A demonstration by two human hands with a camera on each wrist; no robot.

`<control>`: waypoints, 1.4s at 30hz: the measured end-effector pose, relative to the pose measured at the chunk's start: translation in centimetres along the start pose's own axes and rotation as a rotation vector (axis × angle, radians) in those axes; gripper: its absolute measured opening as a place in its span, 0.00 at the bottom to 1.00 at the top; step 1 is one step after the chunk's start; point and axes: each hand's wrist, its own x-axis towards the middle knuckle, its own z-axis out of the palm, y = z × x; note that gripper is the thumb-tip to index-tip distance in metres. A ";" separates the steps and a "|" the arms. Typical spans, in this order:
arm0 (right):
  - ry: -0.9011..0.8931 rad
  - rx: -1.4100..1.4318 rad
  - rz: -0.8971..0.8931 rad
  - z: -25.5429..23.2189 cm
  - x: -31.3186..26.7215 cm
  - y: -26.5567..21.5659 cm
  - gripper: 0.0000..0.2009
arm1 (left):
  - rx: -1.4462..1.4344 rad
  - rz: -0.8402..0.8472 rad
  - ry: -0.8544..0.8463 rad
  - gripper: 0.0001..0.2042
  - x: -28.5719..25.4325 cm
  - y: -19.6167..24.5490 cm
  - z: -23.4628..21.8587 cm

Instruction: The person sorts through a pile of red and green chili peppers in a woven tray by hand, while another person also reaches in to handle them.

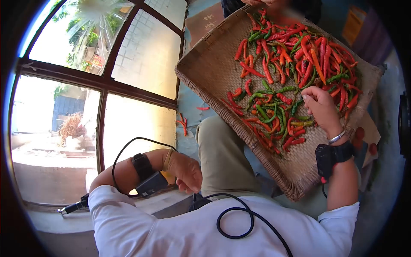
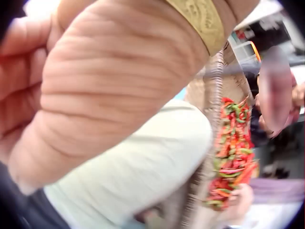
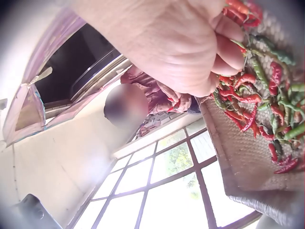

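Note:
My right hand [image 1: 321, 107] is over a square woven basket [image 1: 205, 81], its fingers bent and fingertips down among red and green chili peppers [image 1: 274, 107]. In the right wrist view the bent fingers of that hand [image 3: 190, 52] reach the peppers, with a small red pepper and its stem right beside them; I cannot tell whether they pinch it. My left hand [image 1: 186, 171] hangs loosely curled beside my bent knee, holding nothing. It fills much of the left wrist view, palm side near the camera, with the basket of peppers beyond.
Another person's hands [image 1: 261, 2] are at the basket's far rim. Some red peppers [image 1: 183, 124] lie outside the basket on the left, by the window frame [image 1: 102, 81]. A black cable [image 1: 235, 210] loops over my shirt. A larger heap of mostly red peppers [image 1: 317, 55] covers the basket's far right.

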 end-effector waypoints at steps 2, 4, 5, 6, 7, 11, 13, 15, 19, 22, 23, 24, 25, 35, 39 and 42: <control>-0.004 0.004 0.000 -0.2 0.1 0.1 0.07 | -0.098 0.523 0.164 0.19 -0.1 4.6 0.6; 0.011 -0.006 -0.019 -0.2 0.1 0.0 0.07 | -0.116 1.039 0.228 0.15 0.0 8.1 -0.5; 0.015 -0.020 -0.030 -0.3 0.1 -0.1 0.08 | -0.156 1.279 0.209 0.14 0.9 9.9 -1.6; 0.028 -0.017 -0.045 -0.3 0.2 0.2 0.08 | -0.202 1.518 0.178 0.14 1.8 11.6 -2.5; 0.033 -0.015 -0.046 -0.3 0.0 0.0 0.08 | -0.329 1.600 0.164 0.15 2.2 13.6 -2.9; 0.096 -0.007 -0.074 -1.1 -0.5 -0.6 0.07 | -0.696 1.562 0.304 0.14 4.0 19.7 -6.5; 0.146 -0.009 -0.066 -1.9 -0.5 -0.6 0.07 | -0.551 1.416 0.452 0.13 6.0 21.5 -8.4; 0.168 0.106 -0.046 -2.5 -0.4 -0.5 0.07 | -0.227 1.122 0.758 0.10 8.3 22.6 -9.3; 0.169 0.081 -0.020 -2.4 -0.8 -1.0 0.06 | 0.814 0.882 1.084 0.10 12.8 21.7 -11.9; 0.144 -0.016 -0.028 -2.1 -0.8 -0.9 0.06 | 1.131 0.735 0.989 0.15 14.5 21.3 -12.4; 0.136 -0.032 -0.024 -2.1 -0.7 -0.7 0.06 | 1.235 0.622 1.009 0.16 14.8 21.4 -12.4; 0.139 -0.035 -0.016 -2.1 -0.6 -0.5 0.06 | 1.342 0.507 1.027 0.16 14.8 21.6 -12.3; 0.145 -0.030 -0.018 -2.2 -0.5 -0.3 0.06 | 1.343 0.516 1.019 0.16 14.7 21.8 -12.1; 0.087 -0.120 -0.050 -1.8 -0.6 0.7 0.07 | 1.436 0.373 1.110 0.12 14.1 22.3 -11.2; 0.093 -0.150 -0.033 -2.0 -0.6 1.0 0.07 | 1.322 0.662 1.089 0.09 12.5 22.0 -11.4; 0.109 -0.173 -0.042 -1.9 -0.8 1.0 0.08 | 1.179 0.997 1.070 0.11 12.4 21.8 -12.2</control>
